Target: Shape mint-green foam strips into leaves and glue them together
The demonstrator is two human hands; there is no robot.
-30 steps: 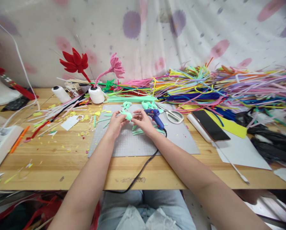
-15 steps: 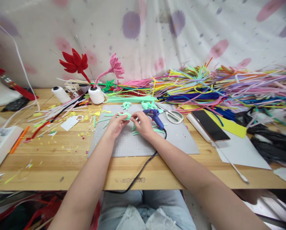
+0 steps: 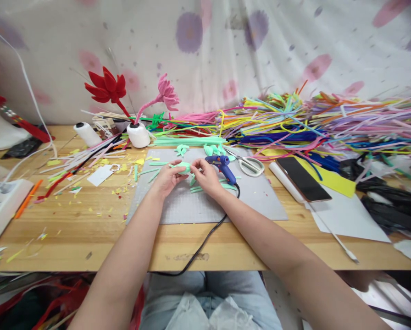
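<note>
My left hand [image 3: 167, 179] is closed on a small mint-green piece [image 3: 182, 167] that looks bent from pipe cleaner. The fingertips of my right hand [image 3: 206, 176] pinch at the right end of that same piece. Both hands are above a grey cutting mat [image 3: 178, 211]. Right beside my right hand lies a blue glue gun [image 3: 222, 168], its black cord running toward the table's front edge. Short mint-green pipe cleaner lengths [image 3: 159, 163] lie on the mat around my hands. Behind them are two shaped mint-green clusters, one at the left [image 3: 182, 150] and one at the right [image 3: 213, 149].
Scissors [image 3: 250, 165] lie at the mat's back right, near a phone [image 3: 303, 178]. A heap of coloured pipe cleaners [image 3: 281, 119] spans the back. A red flower [image 3: 107, 87] and a pink flower [image 3: 167, 94] stand in a white holder [image 3: 138, 136]. Yellow scraps litter the left side.
The mint-green piece has turned a little in my fingers and shows more of its rounded side. Both hands stay in nearly the same place, and the view has shifted slightly.
</note>
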